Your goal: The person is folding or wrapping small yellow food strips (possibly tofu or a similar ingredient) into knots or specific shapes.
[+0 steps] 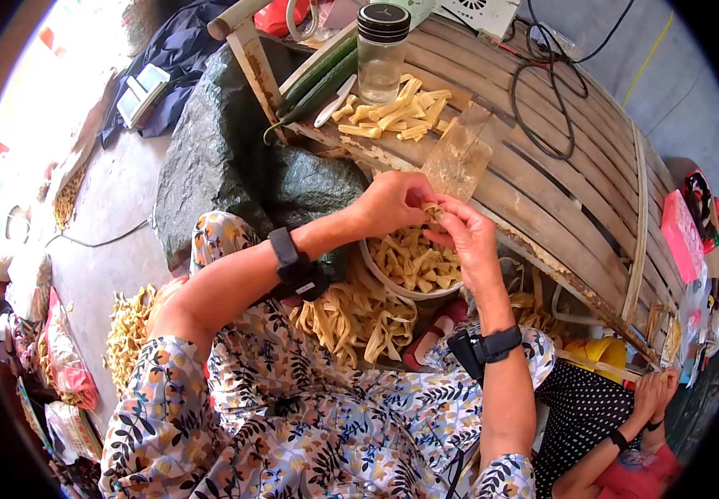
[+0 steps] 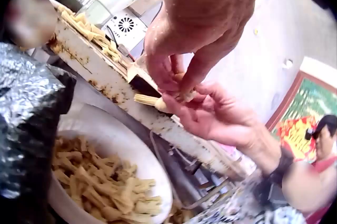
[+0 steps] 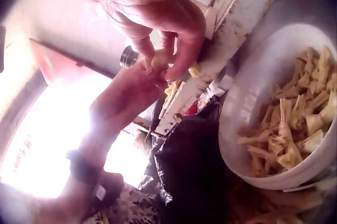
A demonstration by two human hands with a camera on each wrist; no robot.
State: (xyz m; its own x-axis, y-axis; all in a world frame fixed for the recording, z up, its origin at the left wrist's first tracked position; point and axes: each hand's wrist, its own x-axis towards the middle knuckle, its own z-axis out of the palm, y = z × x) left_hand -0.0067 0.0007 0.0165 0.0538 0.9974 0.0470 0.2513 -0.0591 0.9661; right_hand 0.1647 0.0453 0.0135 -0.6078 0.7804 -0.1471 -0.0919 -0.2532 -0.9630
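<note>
Over the bench edge, both hands meet at one pale yellow strip, which looks like a knotted piece of tofu skin with a split, brush-like end. My left hand pinches it from one side between thumb and fingers. From the other side, my right hand grips it with thumb and fingertips; the fingers hide much of the knot. Just below the hands stands a white bucket holding many short knotted yellow pieces. Long loose strips lie in a heap beside the bucket.
A slatted wooden bench carries cut yellow pieces, a lidded glass jar, cucumbers, a wooden block and a black cable. Dark plastic sheeting bulges at the left. Another person sits at the right.
</note>
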